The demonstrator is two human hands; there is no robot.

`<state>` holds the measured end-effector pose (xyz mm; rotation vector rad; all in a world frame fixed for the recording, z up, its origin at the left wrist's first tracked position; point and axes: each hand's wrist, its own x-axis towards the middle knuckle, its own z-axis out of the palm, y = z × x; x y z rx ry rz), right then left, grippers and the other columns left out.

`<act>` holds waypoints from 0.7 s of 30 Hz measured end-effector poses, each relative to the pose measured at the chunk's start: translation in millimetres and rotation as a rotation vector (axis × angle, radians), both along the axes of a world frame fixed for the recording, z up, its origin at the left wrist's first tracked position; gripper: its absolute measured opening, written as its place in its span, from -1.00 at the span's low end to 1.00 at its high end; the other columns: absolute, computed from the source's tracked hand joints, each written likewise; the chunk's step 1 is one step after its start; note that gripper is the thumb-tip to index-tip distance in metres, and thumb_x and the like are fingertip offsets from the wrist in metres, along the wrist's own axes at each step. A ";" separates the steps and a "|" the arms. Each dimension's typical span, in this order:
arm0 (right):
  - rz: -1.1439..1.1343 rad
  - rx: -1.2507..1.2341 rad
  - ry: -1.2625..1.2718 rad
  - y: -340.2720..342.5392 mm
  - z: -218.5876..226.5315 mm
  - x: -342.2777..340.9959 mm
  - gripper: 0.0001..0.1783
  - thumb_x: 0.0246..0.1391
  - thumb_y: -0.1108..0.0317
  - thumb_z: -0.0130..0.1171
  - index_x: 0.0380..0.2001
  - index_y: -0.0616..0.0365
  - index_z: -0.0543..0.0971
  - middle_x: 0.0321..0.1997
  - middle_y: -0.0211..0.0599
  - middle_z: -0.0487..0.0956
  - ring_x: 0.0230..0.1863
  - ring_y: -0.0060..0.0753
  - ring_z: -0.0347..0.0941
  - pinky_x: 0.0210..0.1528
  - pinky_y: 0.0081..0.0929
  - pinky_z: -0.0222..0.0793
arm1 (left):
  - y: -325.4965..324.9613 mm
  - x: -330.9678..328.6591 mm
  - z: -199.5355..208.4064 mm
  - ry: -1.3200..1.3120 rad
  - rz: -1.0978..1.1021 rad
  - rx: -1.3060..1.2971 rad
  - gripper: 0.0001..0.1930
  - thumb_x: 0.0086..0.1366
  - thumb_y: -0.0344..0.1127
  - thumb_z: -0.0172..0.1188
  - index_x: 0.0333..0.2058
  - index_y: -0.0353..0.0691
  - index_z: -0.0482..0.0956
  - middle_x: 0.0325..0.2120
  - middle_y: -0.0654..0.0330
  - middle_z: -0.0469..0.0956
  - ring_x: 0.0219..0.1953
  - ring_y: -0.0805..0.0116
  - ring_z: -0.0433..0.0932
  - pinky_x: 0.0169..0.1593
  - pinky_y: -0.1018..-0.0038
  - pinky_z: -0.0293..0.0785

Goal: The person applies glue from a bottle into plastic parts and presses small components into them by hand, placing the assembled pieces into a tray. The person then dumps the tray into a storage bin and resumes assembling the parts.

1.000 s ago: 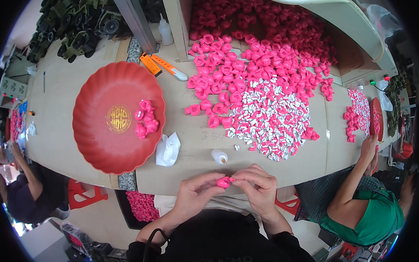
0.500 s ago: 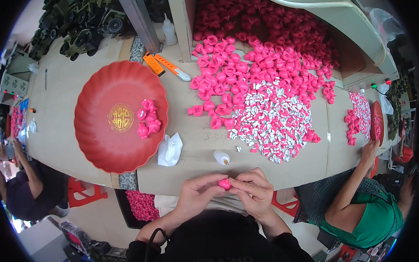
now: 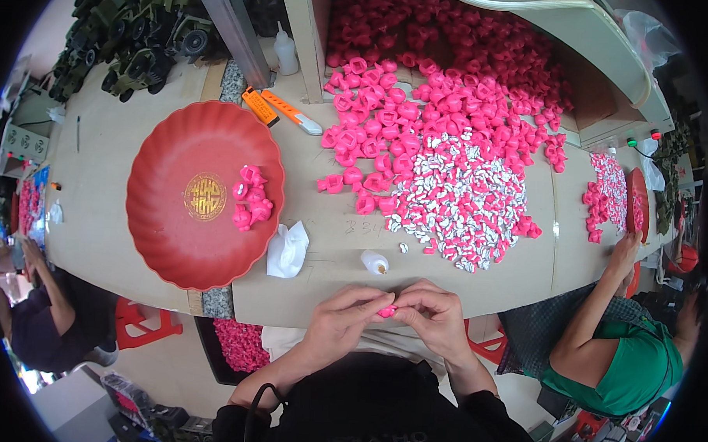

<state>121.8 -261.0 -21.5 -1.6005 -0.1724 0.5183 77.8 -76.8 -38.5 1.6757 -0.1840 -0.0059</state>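
Observation:
Between the fingertips of both hands is a small pink plastic piece (image 3: 387,310), held above the table's near edge. My left hand (image 3: 341,323) pinches it from the left, and my right hand (image 3: 431,316) grips it from the right; fingers cover most of it. Just beyond the hands a small white bottle with a brownish tip (image 3: 374,262) lies on the table. Farther off is a heap of small pink-and-white pieces (image 3: 460,205), with hollow pink plastic parts (image 3: 381,121) spread behind it. A few joined pink pieces (image 3: 252,202) lie in a red scalloped dish (image 3: 158,237) at left.
A crumpled white tissue (image 3: 288,250) lies beside the dish. An orange cutter (image 3: 291,114) and a white squeeze bottle (image 3: 286,53) are farther back. Green toy vehicles (image 3: 142,38) pile up far left. Co-workers sit at both sides, one in a green top (image 3: 614,362).
Both hands have turned the pink piece slightly, and less of it shows between the fingers. The things on the table look unmoved.

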 end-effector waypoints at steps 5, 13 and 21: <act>-0.001 0.018 0.037 0.8 1.3 -0.1 -0.86 -0.10 0.60 0.30 -0.38 0.26 0.62 -0.36 -0.31 0.56 -0.29 -0.49 0.45 -0.22 -0.54 0.34 | -0.5 -0.6 0.0 -0.022 0.008 0.024 -0.54 0.07 -0.81 0.00 -0.08 -0.29 0.57 -0.16 0.06 0.50 -0.17 0.27 0.54 -0.14 0.52 0.61; 0.007 0.010 -0.002 2.8 2.7 -0.3 -0.85 -0.12 0.59 0.32 -0.38 0.25 0.63 -0.37 -0.31 0.57 -0.31 -0.49 0.45 -0.27 -0.54 0.35 | 2.0 -2.0 3.2 -0.034 0.018 0.023 -0.56 0.07 -0.77 0.07 -0.07 -0.30 0.56 -0.20 0.06 0.52 -0.21 0.24 0.55 -0.15 0.46 0.54; -0.018 -0.061 -0.309 12.4 -2.3 1.6 -0.85 -0.21 0.54 0.40 -0.45 0.23 0.67 -0.48 -0.33 0.55 -0.42 -0.55 0.37 -0.38 -0.58 0.26 | 25.5 1.9 23.3 -0.097 0.126 0.219 -0.62 -0.03 -0.66 0.24 -0.16 -0.27 0.63 -0.27 0.12 0.58 -0.24 0.26 0.55 -0.21 0.45 0.51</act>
